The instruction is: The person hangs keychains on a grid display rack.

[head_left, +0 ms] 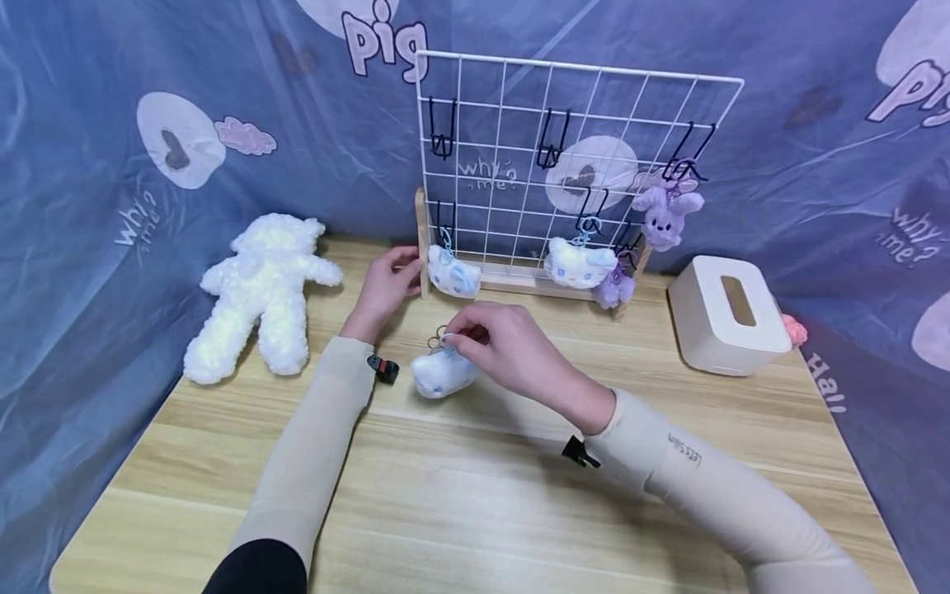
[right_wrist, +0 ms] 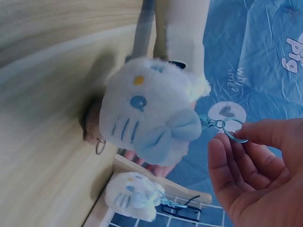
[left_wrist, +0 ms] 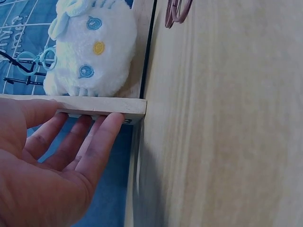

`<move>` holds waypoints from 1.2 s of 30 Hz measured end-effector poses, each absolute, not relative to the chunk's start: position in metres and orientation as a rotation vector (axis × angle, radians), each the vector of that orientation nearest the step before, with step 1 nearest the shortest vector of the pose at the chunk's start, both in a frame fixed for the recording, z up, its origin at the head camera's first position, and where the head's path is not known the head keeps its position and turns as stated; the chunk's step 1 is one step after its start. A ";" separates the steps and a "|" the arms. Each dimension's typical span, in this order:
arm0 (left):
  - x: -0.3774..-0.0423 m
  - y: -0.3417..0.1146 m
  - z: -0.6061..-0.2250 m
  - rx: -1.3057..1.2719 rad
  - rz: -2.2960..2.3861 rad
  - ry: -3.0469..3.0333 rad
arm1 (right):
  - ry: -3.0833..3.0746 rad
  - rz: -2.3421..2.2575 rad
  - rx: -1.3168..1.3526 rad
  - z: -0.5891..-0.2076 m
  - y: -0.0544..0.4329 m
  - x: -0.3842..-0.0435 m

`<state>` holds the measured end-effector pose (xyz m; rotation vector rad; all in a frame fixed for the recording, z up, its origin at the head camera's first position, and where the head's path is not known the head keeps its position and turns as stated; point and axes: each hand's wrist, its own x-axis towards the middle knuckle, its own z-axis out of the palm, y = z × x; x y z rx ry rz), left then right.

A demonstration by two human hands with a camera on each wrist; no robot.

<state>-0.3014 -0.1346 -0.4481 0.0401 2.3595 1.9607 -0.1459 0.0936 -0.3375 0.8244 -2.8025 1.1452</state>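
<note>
My right hand (head_left: 505, 342) pinches the light blue ring (right_wrist: 233, 131) of a white cat-head plush keychain (right_wrist: 149, 111) between thumb and fingertips. The plush hangs over the table, its blue bow beside the chain. Behind it shows a brown item (right_wrist: 92, 120) with a metal ring, mostly hidden. My left hand (left_wrist: 61, 161) has its extended fingertips against the outer side of the wooden side post (left_wrist: 104, 105) of a white wire grid rack (head_left: 512, 62). Just inside that post, another white cat plush (head_left: 454, 274) hangs on a black hook.
Another white cat plush (head_left: 580, 264) and purple plush keychains, one a rabbit (head_left: 664, 219), hang at the rack's right. More black hooks (head_left: 552, 140) sit higher up. A white plush bear (head_left: 263, 289) lies left; a white tissue box (head_left: 727, 313) stands right, a pink item (head_left: 794, 330) behind it.
</note>
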 end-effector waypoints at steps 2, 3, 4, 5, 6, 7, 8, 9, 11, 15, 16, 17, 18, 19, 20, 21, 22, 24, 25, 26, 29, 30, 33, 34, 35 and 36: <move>-0.302 -0.134 -0.448 0.048 1.957 2.359 | -2.815 1.145 0.781 -0.333 0.096 -0.147; -0.301 -0.134 -0.447 0.050 1.960 2.356 | -2.822 1.149 0.757 -0.332 0.098 -0.147; -0.301 -0.134 -0.447 0.051 1.962 2.353 | -2.828 1.154 0.734 -0.330 0.099 -0.148; -0.301 -0.134 -0.447 0.048 1.955 2.355 | -2.831 1.159 0.714 -0.327 0.100 -0.148; -0.301 -0.134 -0.447 0.046 1.955 2.354 | -2.834 1.163 0.693 -0.325 0.102 -0.149; -0.301 -0.134 -0.447 0.042 1.957 2.353 | -2.838 1.165 0.676 -0.323 0.103 -0.149; -0.301 -0.134 -0.447 0.036 1.954 2.352 | -2.839 1.171 0.663 -0.321 0.104 -0.150; -0.301 -0.135 -0.447 0.032 1.953 2.351 | -2.835 1.176 0.652 -0.319 0.105 -0.151; -0.300 -0.135 -0.448 0.023 1.951 2.344 | -2.813 1.177 0.644 -0.315 0.107 -0.153; -0.300 -0.135 -0.449 0.032 1.970 2.330 | -2.786 1.192 0.618 -0.305 0.113 -0.157; -0.300 -0.135 -0.450 0.036 1.975 2.330 | -2.782 1.198 0.609 -0.302 0.114 -0.158; -0.300 -0.135 -0.450 0.042 1.977 2.333 | -2.788 1.207 0.590 -0.300 0.116 -0.159; -0.300 -0.135 -0.450 0.047 1.979 2.334 | -2.795 1.217 0.566 -0.297 0.117 -0.159; -0.300 -0.135 -0.450 0.048 1.981 2.334 | -2.800 1.227 0.545 -0.295 0.119 -0.160; -0.300 -0.135 -0.450 0.050 1.982 2.333 | -2.805 1.234 0.525 -0.293 0.120 -0.161; -0.300 -0.135 -0.450 0.050 1.983 2.332 | -2.808 1.238 0.508 -0.291 0.122 -0.162; -0.300 -0.135 -0.450 0.048 1.984 2.330 | -2.813 1.241 0.491 -0.290 0.123 -0.164; -0.300 -0.135 -0.450 0.047 1.985 2.325 | -2.818 1.243 0.463 -0.288 0.126 -0.166; -0.300 -0.135 -0.450 0.046 1.983 2.324 | -2.815 1.241 0.455 -0.287 0.128 -0.168; -0.300 -0.135 -0.450 0.047 1.983 2.323 | -2.812 1.240 0.446 -0.286 0.130 -0.169; -0.299 -0.135 -0.449 0.050 1.979 2.329 | -2.791 1.244 0.429 -0.283 0.135 -0.173; -0.299 -0.135 -0.448 0.052 1.980 2.330 | -2.781 1.247 0.423 -0.281 0.137 -0.175; -0.299 -0.135 -0.447 0.056 1.982 2.336 | -2.746 1.250 0.403 -0.278 0.143 -0.179; -0.299 -0.135 -0.447 0.057 1.980 2.339 | -2.735 1.247 0.396 -0.277 0.145 -0.181; -0.299 -0.134 -0.447 0.057 1.980 2.339 | -2.725 1.246 0.386 -0.276 0.147 -0.183; -0.300 -0.134 -0.447 0.057 1.982 2.338 | -2.716 1.251 0.379 -0.275 0.149 -0.185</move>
